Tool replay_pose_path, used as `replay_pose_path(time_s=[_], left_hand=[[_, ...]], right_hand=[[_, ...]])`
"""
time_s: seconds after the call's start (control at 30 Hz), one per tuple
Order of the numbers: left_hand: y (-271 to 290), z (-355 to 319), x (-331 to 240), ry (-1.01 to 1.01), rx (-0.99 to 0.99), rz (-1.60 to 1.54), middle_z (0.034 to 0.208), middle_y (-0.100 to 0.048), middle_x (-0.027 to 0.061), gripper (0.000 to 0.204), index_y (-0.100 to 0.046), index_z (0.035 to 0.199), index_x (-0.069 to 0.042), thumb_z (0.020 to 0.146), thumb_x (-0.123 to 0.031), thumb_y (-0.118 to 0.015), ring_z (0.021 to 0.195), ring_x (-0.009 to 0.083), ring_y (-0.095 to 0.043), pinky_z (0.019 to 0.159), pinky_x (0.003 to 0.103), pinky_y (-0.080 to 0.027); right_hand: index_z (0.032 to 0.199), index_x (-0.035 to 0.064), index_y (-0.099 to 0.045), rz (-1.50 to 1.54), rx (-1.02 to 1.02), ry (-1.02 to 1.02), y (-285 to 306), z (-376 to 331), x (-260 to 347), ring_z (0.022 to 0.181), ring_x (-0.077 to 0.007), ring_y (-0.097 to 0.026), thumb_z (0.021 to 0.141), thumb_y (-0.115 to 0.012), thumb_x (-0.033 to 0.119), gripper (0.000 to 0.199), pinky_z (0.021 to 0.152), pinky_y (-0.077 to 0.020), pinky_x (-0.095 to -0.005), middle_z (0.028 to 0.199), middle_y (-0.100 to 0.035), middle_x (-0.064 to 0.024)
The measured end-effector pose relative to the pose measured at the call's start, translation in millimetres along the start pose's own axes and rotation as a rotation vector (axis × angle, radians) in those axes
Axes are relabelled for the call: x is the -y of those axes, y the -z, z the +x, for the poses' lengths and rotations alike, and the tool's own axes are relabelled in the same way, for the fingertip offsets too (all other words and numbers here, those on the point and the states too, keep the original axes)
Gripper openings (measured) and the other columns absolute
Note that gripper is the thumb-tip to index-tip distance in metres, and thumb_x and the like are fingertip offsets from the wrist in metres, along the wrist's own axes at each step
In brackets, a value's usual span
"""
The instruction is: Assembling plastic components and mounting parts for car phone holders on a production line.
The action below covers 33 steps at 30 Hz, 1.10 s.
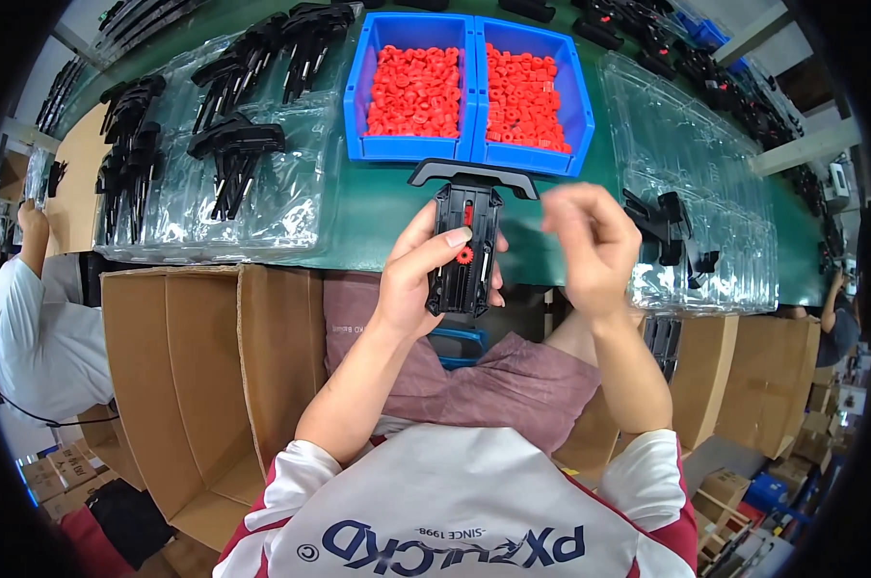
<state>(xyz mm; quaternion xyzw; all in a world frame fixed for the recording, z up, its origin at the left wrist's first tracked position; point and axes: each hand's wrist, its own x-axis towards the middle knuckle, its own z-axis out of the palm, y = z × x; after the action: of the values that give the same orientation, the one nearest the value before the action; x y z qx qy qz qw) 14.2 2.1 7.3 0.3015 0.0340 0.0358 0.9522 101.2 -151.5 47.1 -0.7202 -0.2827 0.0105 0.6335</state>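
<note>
My left hand grips a black plastic assembly with a wide grey-edged T-shaped top, held upright over my lap at the table's near edge. Its thumb presses near a small red gear and a red strip set in the middle of the assembly. To the right, my right hand is raised beside the T-shaped end and apart from it. Its fingers are bent and blurred, so whether they hold anything is unclear. Just beyond the assembly, two blue bins hold many small red plastic parts.
Clear plastic trays with several black T-shaped assemblies lie at left. More clear trays and a black piece are at right. Open cardboard boxes stand below the table edge. Another person is at far left.
</note>
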Motion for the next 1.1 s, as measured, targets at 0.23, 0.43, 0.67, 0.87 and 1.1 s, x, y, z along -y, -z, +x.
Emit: replay_pose_path(time_s=[0.23, 0.43, 0.67, 0.87, 1.1], left_hand=[[-7.4, 0.9, 1.0, -0.058, -0.052, 0.122, 0.099, -0.060, 0.0221, 0.036, -0.044, 0.125, 0.002, 0.092, -0.012, -0.048, 0.067, 0.0249, -0.064, 0.055, 0.036, -0.057], [-11.2, 4.4, 5.3, -0.102, -0.102, 0.157, 0.101, -0.060, 0.0217, 0.042, -0.044, 0.127, 0.001, 0.086, -0.007, -0.054, 0.071, 0.0255, -0.064, 0.058, 0.036, -0.057], [-14.2, 4.9, 16.6, -0.133, -0.130, 0.246, 0.101, -0.062, 0.0156, 0.046, -0.046, 0.125, -0.001, 0.081, 0.004, -0.057, 0.074, 0.0206, -0.063, 0.064, 0.029, -0.054], [-17.9, 3.3, 19.5, -0.165, -0.177, 0.332, 0.099, -0.062, 0.0133, 0.041, -0.048, 0.122, -0.001, 0.081, 0.004, -0.055, 0.074, 0.0185, -0.062, 0.065, 0.027, -0.053], [-19.3, 2.6, 21.6, -0.265, -0.335, 0.424, 0.094, -0.062, 0.0104, 0.032, -0.051, 0.114, -0.002, 0.082, 0.004, -0.055, 0.070, 0.0161, -0.061, 0.063, 0.026, -0.052]], right_hand=[[0.077, -0.0007, -0.058, 0.200, 0.009, 0.079, 22.4, -47.4, -48.0, 0.067, -0.0188, -0.054, 0.095, -0.047, 0.010, 0.024, 0.063, -0.0442, -0.0276, 0.093, -0.062, -0.0165], [0.073, -0.0016, -0.058, 0.286, 0.004, -0.123, 26.1, -64.3, -15.9, 0.071, -0.0218, -0.059, 0.094, -0.051, 0.014, 0.027, 0.065, -0.0475, -0.0282, 0.095, -0.063, -0.0169], [0.077, -0.0046, -0.062, 0.429, 0.050, -0.083, 7.0, -65.9, 2.9, 0.080, -0.0236, -0.065, 0.090, -0.059, 0.010, 0.020, 0.070, -0.0509, -0.0284, 0.101, -0.065, -0.0170], [0.078, -0.0071, -0.064, 0.275, 0.098, -0.042, 4.7, -64.3, -4.6, 0.076, -0.0212, -0.064, 0.086, -0.061, 0.004, 0.014, 0.066, -0.0506, -0.0272, 0.104, -0.065, -0.0171], [0.077, -0.0077, -0.065, 0.104, 0.105, -0.038, -0.5, -73.4, 6.3, 0.078, -0.0243, -0.066, 0.085, -0.060, 0.002, 0.013, 0.068, -0.0524, -0.0285, 0.104, -0.065, -0.0179]])
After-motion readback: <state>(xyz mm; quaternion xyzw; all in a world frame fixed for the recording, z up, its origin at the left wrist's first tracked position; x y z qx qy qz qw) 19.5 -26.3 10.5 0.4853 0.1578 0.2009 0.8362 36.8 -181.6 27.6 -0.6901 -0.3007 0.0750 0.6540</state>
